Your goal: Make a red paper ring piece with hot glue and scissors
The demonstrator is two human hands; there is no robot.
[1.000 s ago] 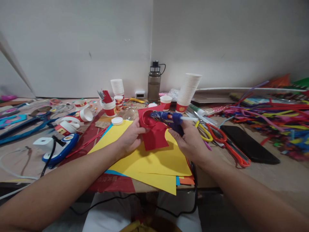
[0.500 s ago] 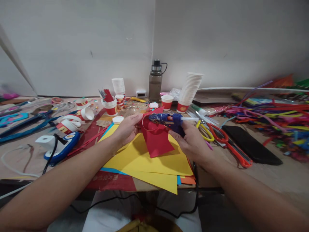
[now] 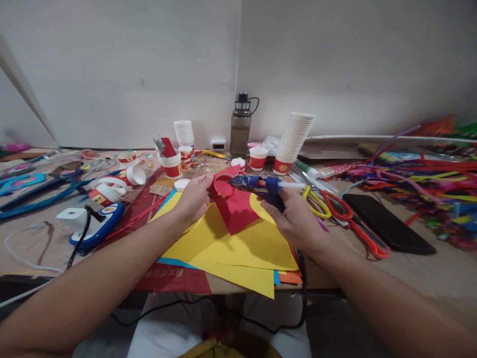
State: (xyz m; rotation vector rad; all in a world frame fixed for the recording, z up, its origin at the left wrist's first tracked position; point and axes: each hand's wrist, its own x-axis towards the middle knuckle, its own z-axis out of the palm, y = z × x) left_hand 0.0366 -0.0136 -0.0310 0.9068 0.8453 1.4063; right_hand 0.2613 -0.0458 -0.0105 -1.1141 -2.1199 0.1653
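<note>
My right hand (image 3: 292,211) is wrapped round a blue glue gun (image 3: 274,186), a translucent glue stick poking out of its back end. The gun's nozzle points left, at the rim of a thin ring (image 3: 223,195) that lies against a red sheet of paper (image 3: 238,211). My left hand (image 3: 197,196) pinches the red paper and ring at their left side; its fingertips are partly hidden. Beneath both hands lies a stack of coloured paper, with yellow sheets (image 3: 223,248) on top.
Behind stand a water bottle (image 3: 240,127), a tall stack of paper cups (image 3: 294,141) and a cup holding sticks (image 3: 170,161). To the right lie scissors (image 3: 341,206), a black phone (image 3: 387,223) and colourful pipe cleaners (image 3: 421,179). A blue-and-white power strip (image 3: 99,228) sits left.
The red paper and ring have shifted left and tilted with my left hand, so more of the ring shows. The glue gun stays nearly in place, its nozzle now at the ring's right rim.
</note>
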